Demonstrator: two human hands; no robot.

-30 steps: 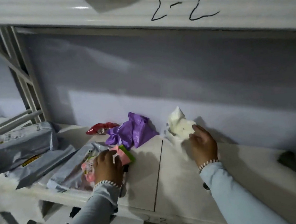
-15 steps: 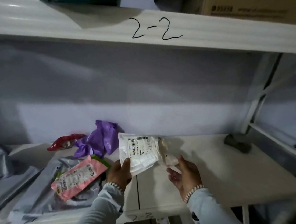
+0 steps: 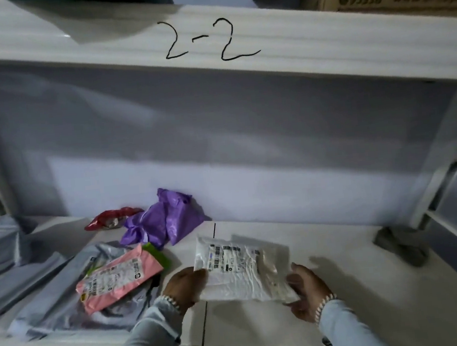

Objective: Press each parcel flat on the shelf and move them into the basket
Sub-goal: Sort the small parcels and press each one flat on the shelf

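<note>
— So, both hands? 
— Left hand (image 3: 184, 287) and right hand (image 3: 304, 291) each pinch an end of the white parcel (image 3: 243, 272), held just above the shelf (image 3: 343, 259) near its front edge.
— Risk? 
— Crinkly, slick film; a loose pinch could drop it off the edge. Pink parcel (image 3: 117, 280) and crumpled purple bag (image 3: 164, 219) lie leftward. No basket visible.

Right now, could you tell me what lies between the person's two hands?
In the head view, the white parcel spans the gap, held by the left hand and right hand.
</note>
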